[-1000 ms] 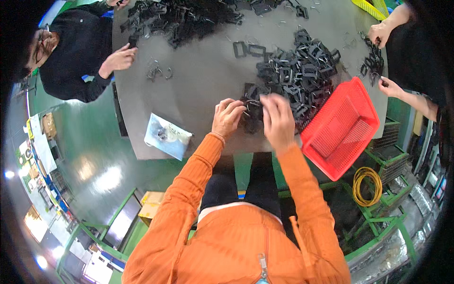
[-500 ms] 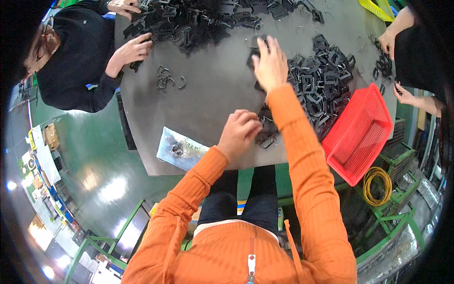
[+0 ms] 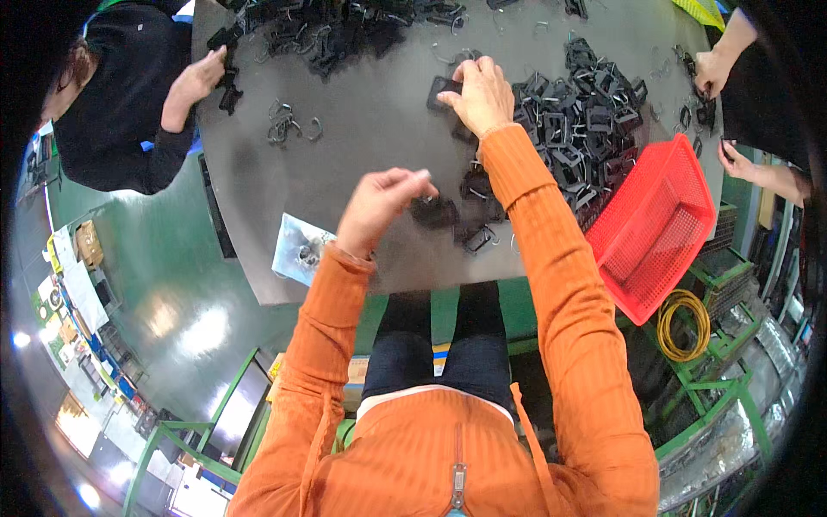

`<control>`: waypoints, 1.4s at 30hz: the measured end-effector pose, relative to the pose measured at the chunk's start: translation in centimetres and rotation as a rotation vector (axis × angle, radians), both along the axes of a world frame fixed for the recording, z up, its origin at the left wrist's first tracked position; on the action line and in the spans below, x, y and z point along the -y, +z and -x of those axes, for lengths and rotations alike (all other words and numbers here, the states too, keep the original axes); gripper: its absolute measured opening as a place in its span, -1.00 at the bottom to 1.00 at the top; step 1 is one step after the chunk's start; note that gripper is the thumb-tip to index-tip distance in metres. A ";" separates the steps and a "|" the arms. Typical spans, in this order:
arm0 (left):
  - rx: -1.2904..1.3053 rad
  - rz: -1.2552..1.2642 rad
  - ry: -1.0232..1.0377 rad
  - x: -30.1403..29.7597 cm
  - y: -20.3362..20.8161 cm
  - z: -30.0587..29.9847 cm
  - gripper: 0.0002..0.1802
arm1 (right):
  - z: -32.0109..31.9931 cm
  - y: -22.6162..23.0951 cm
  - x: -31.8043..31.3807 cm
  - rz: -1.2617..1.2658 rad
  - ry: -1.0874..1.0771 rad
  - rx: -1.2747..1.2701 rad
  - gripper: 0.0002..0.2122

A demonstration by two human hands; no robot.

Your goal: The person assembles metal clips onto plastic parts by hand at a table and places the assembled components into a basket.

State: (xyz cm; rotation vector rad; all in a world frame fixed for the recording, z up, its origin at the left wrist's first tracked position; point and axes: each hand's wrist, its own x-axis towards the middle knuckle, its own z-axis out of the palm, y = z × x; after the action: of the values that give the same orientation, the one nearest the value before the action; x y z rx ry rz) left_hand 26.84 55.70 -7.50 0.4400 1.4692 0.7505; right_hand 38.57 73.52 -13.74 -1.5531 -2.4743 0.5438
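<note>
My right hand [image 3: 484, 93] reaches over the table, its thumb and fingers closed on a black plastic buckle [image 3: 441, 93]. Nearer me, my left hand [image 3: 379, 205] is raised with curled fingers and a pinched thumb and fingertip; anything between them is too small to make out. Just beyond its fingertips, a blurred black piece [image 3: 433, 212] shows against the tabletop. Beside my left wrist lies a clear plastic bag [image 3: 297, 248] of small metal parts. A large heap of black buckles [image 3: 568, 129], many with wire loops, spreads to the right of my right hand.
A red plastic basket [image 3: 659, 228] stands at the table's right edge. Loose wire rings [image 3: 289, 125] lie on the left of the grey table [image 3: 362, 129]. Another heap of black parts [image 3: 323, 39] is at the back. Co-workers' hands work at the left and right edges.
My left hand has moved left and away from me, leaving a blurred black piece near its fingertips. My right hand has shifted slightly left and now grips a buckle.
</note>
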 end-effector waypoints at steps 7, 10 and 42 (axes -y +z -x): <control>-1.307 -0.303 -0.148 -2.9 -4.2 -2.0 -0.50 | -5.1 1.9 -1.7 0.571 -0.086 -0.605 -0.77; -1.338 -0.348 -0.184 -6.4 -5.0 -5.7 -0.41 | -8.1 4.3 -0.4 1.097 -0.273 -1.160 -0.76; -0.790 -0.499 0.161 3.9 -3.3 -0.4 -0.87 | -11.9 3.3 6.6 0.340 0.182 -0.331 -0.84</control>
State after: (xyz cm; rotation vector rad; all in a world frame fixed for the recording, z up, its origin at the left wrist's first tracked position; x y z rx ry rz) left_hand 27.23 51.81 -10.82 1.0981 2.0588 1.1550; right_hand 50.46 66.96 -10.47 -1.2128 -2.3618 1.1992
